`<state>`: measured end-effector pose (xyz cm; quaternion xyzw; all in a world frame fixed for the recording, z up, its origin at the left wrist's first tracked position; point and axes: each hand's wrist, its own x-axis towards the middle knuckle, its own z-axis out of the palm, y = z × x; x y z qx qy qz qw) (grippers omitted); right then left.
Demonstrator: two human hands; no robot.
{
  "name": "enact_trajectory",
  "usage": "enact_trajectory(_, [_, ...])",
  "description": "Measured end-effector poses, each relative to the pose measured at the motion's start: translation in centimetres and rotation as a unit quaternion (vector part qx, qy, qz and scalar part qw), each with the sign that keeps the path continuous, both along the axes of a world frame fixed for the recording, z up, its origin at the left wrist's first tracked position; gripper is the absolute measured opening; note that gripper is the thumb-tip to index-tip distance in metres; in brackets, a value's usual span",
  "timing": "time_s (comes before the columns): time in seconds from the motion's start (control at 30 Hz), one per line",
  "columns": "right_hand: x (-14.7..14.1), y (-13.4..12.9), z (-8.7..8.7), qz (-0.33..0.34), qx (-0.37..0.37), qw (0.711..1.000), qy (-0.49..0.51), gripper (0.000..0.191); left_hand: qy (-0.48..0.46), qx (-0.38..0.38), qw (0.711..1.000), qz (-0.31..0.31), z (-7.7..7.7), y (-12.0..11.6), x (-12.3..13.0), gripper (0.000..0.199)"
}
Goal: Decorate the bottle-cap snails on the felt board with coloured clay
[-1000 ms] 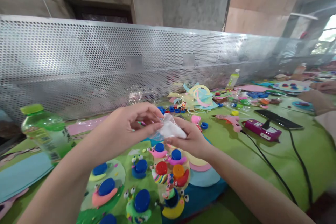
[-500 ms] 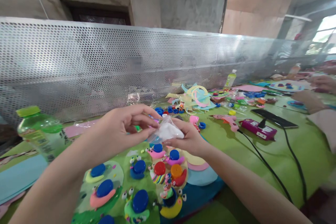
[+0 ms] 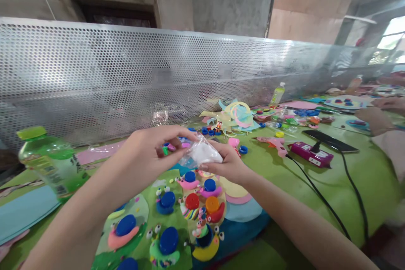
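Left hand (image 3: 152,145) pinches crinkled clear plastic film (image 3: 187,160); right hand (image 3: 232,165) grips the soft-looking white lump (image 3: 205,153) between thumb and fingers, apparently not yet unwrapped.

Divider (image 3: 133,71): perforated metal, dull silver sheen. Wall (image 3: 230,0): bare concrete look, matt, blotchy. Bottle (image 3: 50,164): clear glossy plastic. Blue sheets (image 3: 27,211): paper, flat matt. Bag (image 3: 186,158): thin clear plastic, crinkled, shiny. Power strip (image 3: 311,154): glossy purple plastic. Red cap (image 3: 192,201): smooth plastic. Tabletop covering (image 3: 278,185): smooth, slight sheen.
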<state>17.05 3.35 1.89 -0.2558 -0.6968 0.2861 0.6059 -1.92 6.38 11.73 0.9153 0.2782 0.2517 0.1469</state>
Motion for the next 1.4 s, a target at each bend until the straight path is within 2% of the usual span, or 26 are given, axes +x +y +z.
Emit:
enact_trajectory(0.17, [0.2,0.2,-0.1,0.029,0.001,1.0,0.009,0.026,-0.039,-0.009,0.999,0.036,0.0,0.3,0.2,0.019])
enact_trajectory(0.27, [0.3,0.2,-0.1,0.056,-0.017,0.998,0.014,0.027,-0.041,0.0,0.999,0.01,0.1,0.2,0.3,0.014])
enact_trajectory(0.37, [0.4,0.1,0.1,0.05,-0.031,0.998,0.008,0.026,-0.043,0.016,0.998,-0.03,0.0,0.2,0.5,0.016])
enact_trajectory(0.47, [0.4,-0.1,0.4,0.033,-0.011,0.999,-0.027,0.025,-0.008,0.038,0.997,-0.06,-0.3,0.7,0.2,0.021])
enact_trajectory(0.57, [0.2,-0.3,0.7,0.006,0.032,0.997,-0.069,0.026,0.058,0.062,0.995,-0.051,-0.5,1.4,-0.4,0.022])
enact_trajectory(0.67, [-0.2,-0.5,0.8,-0.006,0.037,0.997,-0.073,0.02,0.08,0.089,0.991,-0.067,-0.6,1.9,-0.8,0.021])
enact_trajectory(0.83, [0.0,-0.3,0.7,0.008,0.002,0.999,-0.05,0.015,0.059,0.178,0.975,-0.117,-0.9,1.6,-0.4,0.021])
enact_trajectory(1.0, [0.0,-0.1,0.4,0.036,-0.056,0.997,-0.03,0.023,0.104,0.275,0.949,-0.115,-1.0,0.8,0.5,0.023])
enact_trajectory(1.13, [-0.4,0.0,0.0,0.031,-0.095,0.995,0.006,0.026,0.121,0.323,0.931,-0.122,-1.1,0.5,1.3,0.026])
enact_trajectory(1.23, [-0.4,0.2,-0.1,0.027,-0.104,0.994,-0.004,0.03,0.112,0.303,0.94,-0.111,-1.2,0.5,1.6,0.023])
enact_trajectory(1.4, [0.4,0.7,-0.1,0.009,-0.074,0.997,-0.003,0.026,0.024,0.162,0.985,-0.058,-0.4,1.2,0.5,0.017])
